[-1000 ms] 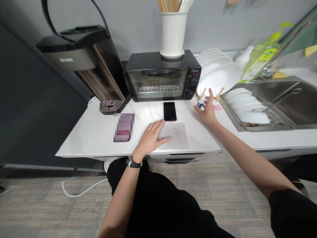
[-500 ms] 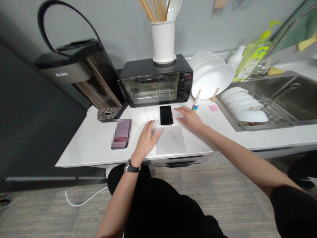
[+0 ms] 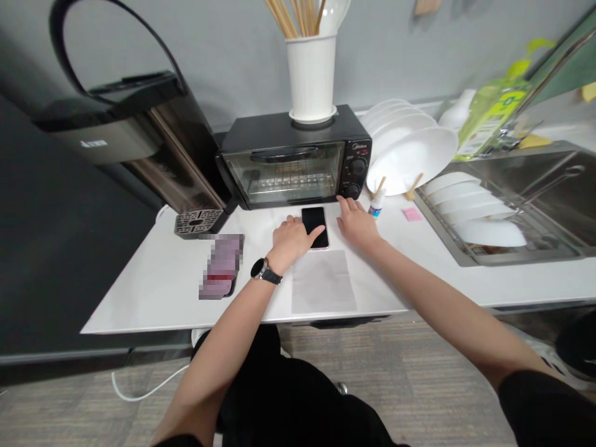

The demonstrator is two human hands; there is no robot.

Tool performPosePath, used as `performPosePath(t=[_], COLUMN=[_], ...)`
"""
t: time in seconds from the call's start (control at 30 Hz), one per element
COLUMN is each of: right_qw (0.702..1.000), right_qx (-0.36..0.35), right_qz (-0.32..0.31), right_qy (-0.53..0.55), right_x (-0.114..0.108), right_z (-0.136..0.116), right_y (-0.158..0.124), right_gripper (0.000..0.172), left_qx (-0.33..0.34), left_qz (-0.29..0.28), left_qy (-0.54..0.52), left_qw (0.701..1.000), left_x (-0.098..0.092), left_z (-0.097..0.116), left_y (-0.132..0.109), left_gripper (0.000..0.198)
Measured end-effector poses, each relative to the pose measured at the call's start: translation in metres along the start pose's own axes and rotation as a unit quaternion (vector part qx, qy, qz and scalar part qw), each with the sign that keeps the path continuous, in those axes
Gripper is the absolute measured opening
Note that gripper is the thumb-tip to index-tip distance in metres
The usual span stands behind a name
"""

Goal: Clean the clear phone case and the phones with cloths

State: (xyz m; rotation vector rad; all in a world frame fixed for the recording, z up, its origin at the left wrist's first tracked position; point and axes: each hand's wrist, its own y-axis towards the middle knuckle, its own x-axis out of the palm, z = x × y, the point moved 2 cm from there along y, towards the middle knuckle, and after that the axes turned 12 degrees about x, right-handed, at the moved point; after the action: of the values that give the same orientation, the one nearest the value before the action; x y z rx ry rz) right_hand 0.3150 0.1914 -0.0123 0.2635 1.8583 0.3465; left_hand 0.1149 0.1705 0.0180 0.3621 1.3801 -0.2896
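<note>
Facing a smooth, glossy white counter (image 3: 139,295), I have my left hand (image 3: 291,239) and right hand (image 3: 357,225) on either side of a phone (image 3: 315,218). A thin grey sheet (image 3: 323,282), flat and nearly square, lies just on my side of the phone; whether it is cloth or film, I cannot tell. Beyond stands a boxy black toaster oven (image 3: 288,171) with a glass front, and on it a tapered white cup (image 3: 311,77) of slim wooden sticks (image 3: 300,18). Just beside my right hand is a small, rounded white bottle (image 3: 378,202) with a blue label; farther right, round, shiny white plates (image 3: 412,158) stand on edge near a metal sink (image 3: 547,186). The phone is a slim rectangle with rounded corners — dark glass upward, pale rim around it — lying on the counter between oven and sheet. At its left side my left fingers are curled, thumb stretched across the screen; whether they grip it, I cannot tell. My right hand holds nothing, its fingers loosely bent, thumb slightly apart.
</note>
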Motion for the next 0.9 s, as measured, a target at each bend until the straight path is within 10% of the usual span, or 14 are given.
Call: performPosePath(t=[0.17,0.53,0.9], right_qw=[0.989,0.970,0.911], right_qx=[-0.093,-0.114,-0.007], right_qz=[0.035,-0.028,-0.003], right_qy=[0.111,0.211,0.412], right_x=[-0.008,-0.003,-0.010], right_z=[-0.006,-0.012,-0.013], right_y=[-0.002,-0.005,-0.006], right_gripper=[0.045,0.036,0.039], left_qx=[0.006,0.199,0.263], left_qz=[-0.033,-0.046,0.026], left_qy=[-0.008,-0.081,-0.119], left_qw=[0.999,0.976,0.957], left_x=[0.011,0.004,-0.020], left_z=[0.002,-0.072,-0.061], left_y=[0.015,0.020,0.011], left_gripper=[0.106,0.069,0.058])
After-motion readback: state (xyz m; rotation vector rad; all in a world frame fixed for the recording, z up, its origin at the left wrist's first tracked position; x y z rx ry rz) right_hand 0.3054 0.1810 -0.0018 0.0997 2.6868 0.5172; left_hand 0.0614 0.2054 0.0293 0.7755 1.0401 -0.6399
